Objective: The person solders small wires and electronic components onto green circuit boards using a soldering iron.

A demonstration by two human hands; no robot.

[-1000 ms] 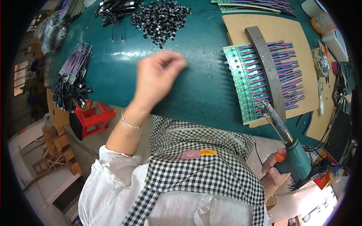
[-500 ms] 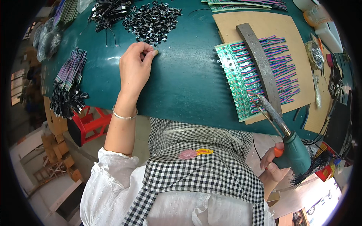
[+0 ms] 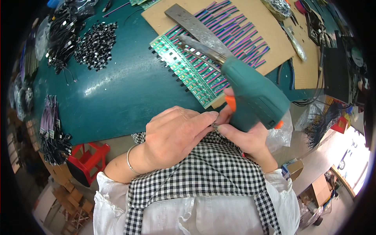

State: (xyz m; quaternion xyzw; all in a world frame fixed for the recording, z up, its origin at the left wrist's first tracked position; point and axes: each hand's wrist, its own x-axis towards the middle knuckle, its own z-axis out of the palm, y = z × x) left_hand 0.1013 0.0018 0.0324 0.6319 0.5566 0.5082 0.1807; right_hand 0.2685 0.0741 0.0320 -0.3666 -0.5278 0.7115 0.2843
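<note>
A: Materials and shapes, please.
B: Soldering gun (image 3: 254,92): teal moulded plastic body, orange trigger (image 3: 230,102), slim metal barrel. Circuit boards (image 3: 184,66): one row, glossy green, narrow, bearing small dark components. Wires (image 3: 243,37): flat strands in pink, blue and black. Bar (image 3: 197,27): grey metal, scuffed, straight-edged, lying across the wires. Cardboard (image 3: 280,49): tan, matte, beneath the boards. Connectors (image 3: 96,45): small black pieces in a loose heap. Table (image 3: 117,102): smooth dark green top with a bright glare. Apron (image 3: 196,168): black-and-white checked cloth.

A: Positions relative to the hands?
B: Soldering gun: in the right hand (image 3: 248,139), barrel pointing up and left over the circuit boards; contact of its tip with them cannot be told. Boards: beyond both hands. Connectors: well apart, up and left of the left hand (image 3: 172,135). Small piece (image 3: 214,126): between the fingertips of the two hands, above the apron, near the table's edge; too small to identify.

A: Condition of the hands?
B: Left: fingers drawn together, tips pinched on the small piece. Right: curled about the soldering gun's handle, thumb and forefinger extended to the same piece, nearly meeting the left fingertips.
</note>
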